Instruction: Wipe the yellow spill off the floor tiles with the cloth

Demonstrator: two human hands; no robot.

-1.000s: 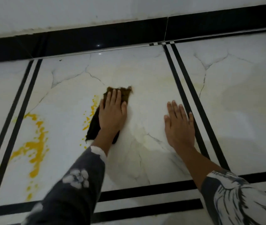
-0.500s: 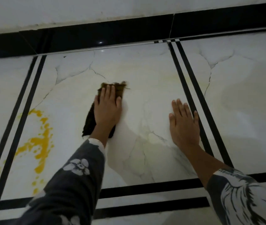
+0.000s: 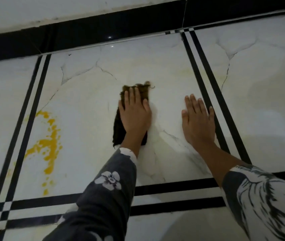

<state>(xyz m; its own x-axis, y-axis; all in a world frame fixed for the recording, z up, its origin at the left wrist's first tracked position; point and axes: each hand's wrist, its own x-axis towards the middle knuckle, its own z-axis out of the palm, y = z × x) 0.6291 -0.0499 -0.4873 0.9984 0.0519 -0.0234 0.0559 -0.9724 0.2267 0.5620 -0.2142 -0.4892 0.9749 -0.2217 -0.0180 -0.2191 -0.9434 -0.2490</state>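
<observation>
Flat on the cloth [image 3: 118, 134], fingers straight: left hand [image 3: 134, 117], pressing it to the tile [image 3: 86, 105] — cloth edges out past the fingertips and left of the wrist. Right hand [image 3: 198, 122] spread flat on tile, gripping nothing. Spill [image 3: 49, 145] well apart to the left, near the black stripes [image 3: 25, 119].

Dark brown cloth [image 3: 117, 131], frayed at far edge, flat mid-tile on white marbled floor tiles [image 3: 86, 105]. Well apart to left, beside black border: yellow spill [image 3: 51, 145], streaked, spattered.
</observation>
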